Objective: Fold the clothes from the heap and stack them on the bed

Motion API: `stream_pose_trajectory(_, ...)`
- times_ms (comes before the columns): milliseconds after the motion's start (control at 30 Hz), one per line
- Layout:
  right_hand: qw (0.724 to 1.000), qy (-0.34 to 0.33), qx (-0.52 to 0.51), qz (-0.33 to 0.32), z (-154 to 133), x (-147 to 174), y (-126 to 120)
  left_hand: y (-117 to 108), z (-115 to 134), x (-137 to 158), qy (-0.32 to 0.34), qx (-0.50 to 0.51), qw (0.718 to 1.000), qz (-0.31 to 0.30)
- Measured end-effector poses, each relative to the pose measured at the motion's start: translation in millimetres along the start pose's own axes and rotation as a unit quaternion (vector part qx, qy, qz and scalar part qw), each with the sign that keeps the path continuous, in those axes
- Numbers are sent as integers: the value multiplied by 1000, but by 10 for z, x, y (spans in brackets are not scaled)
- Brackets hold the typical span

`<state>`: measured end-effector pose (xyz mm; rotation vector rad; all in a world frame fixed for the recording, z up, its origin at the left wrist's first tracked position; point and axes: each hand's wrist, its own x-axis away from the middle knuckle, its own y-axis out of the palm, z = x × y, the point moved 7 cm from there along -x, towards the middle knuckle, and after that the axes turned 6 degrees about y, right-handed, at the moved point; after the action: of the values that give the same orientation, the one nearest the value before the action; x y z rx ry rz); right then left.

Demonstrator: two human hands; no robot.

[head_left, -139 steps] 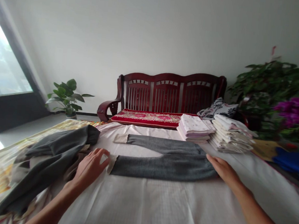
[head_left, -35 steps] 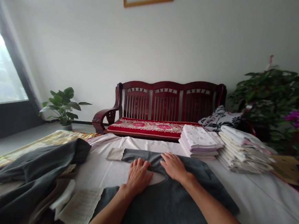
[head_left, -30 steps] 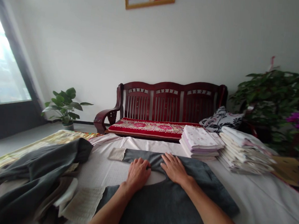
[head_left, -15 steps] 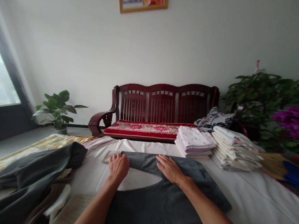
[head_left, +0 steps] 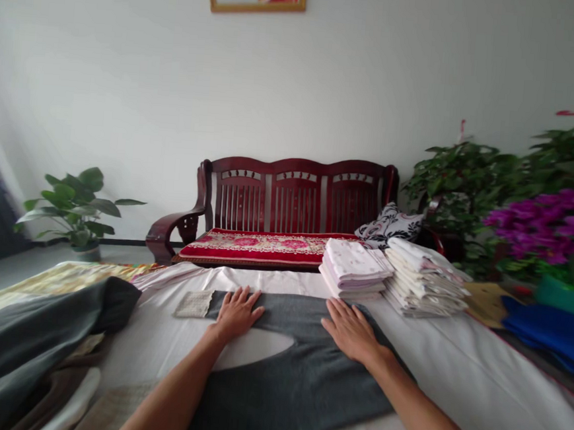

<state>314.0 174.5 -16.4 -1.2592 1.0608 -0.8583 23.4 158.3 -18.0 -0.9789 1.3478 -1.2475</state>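
A: Which thing was the largest near the hands?

B: It was the white sheet (head_left: 457, 381), which lay spread with some soft wrinkles. Beyond it stood a dark red wooden bench (head_left: 295, 206), and its seat had a red patterned cover.

A: And what clothes were there?

B: At the left side there was a crumpled heap of dark clothes (head_left: 23, 346). In the middle, between the two arms and partly under them, the gray trousers (head_left: 313, 383) lay nearly flat on the sheet. Their upper part was toward the right and the legs went to the left, with a gap between the legs.

A: Did something stand near to them?

B: Yes, just beyond the right hand (head_left: 352, 331) was a stack of folded white and lilac cloths (head_left: 352, 265), and beside this one a stack of cream cloths (head_left: 424, 279).

A: How were the hands placed?

B: The right hand rested palm down on the upper part of the trousers, its fingers a little apart. The left hand (head_left: 235, 314) rested palm down on the far leg, the fingers slightly spread and the thumb away from them.

A: And the smallest thing?

B: The pale cuff (head_left: 193, 304) of the far leg, just beside the left hand.
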Motion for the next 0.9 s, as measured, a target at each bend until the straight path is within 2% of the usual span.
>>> stream_pose_trajectory(200,999,1,-4,40,222,88,22,-98,-302,63,-59,-20,998,-2)
stream_pose_trajectory(300,999,3,-29,41,224,76,-22,-176,-315,120,-99,-25,995,6)
stream_pose_trajectory(367,997,11,-55,49,233,76,-96,-234,-229,193,-117,-29,993,15)
stream_pose_trajectory(400,995,16,-72,61,241,90,-149,-267,-136,238,-109,-25,993,24)
stream_pose_trajectory(467,989,25,-110,99,251,167,-270,-333,161,345,-50,5,997,53)
stream_pose_trajectory(567,978,44,-149,141,249,390,-418,-419,782,560,103,90,987,86)
stream_pose_trajectory(667,976,84,-128,157,286,648,-524,-432,1340,739,212,157,963,62)
stream_pose_trajectory(767,969,178,-83,148,490,842,-602,-373,1665,776,237,169,957,20)
stream_pose_trajectory(900,949,301,-77,59,859,982,-550,-225,1786,724,217,131,967,-9)
